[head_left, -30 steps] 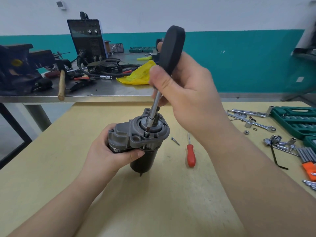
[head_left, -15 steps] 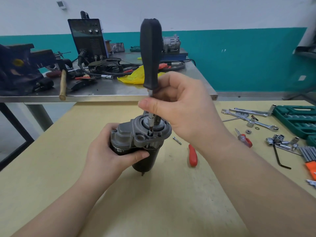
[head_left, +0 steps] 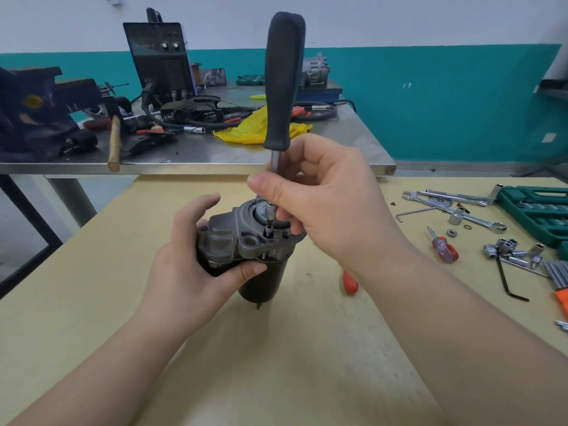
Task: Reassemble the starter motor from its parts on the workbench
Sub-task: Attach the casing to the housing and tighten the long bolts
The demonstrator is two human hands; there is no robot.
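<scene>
The starter motor (head_left: 242,241) stands upright on the yellow workbench (head_left: 276,348), grey nose housing on top, black body below. My left hand (head_left: 190,259) grips its left side, thumb under the housing flange. A screwdriver with a long black handle (head_left: 284,78) stands nearly vertical, its bit on a bolt head in the housing (head_left: 268,230). My right hand (head_left: 319,195) pinches the driver's metal shaft just below the handle.
A red-handled screwdriver (head_left: 350,282) lies behind my right forearm. Wrenches (head_left: 455,207), a small red screwdriver (head_left: 444,245), loose sockets (head_left: 510,250), a hex key (head_left: 507,281) and a green socket case (head_left: 538,210) fill the right side. A cluttered steel table (head_left: 338,149) stands behind.
The driver has swung from tilted right to nearly upright, and my right hand has slid down from the handle to the shaft. The left hand's fingers have loosened on the motor.
</scene>
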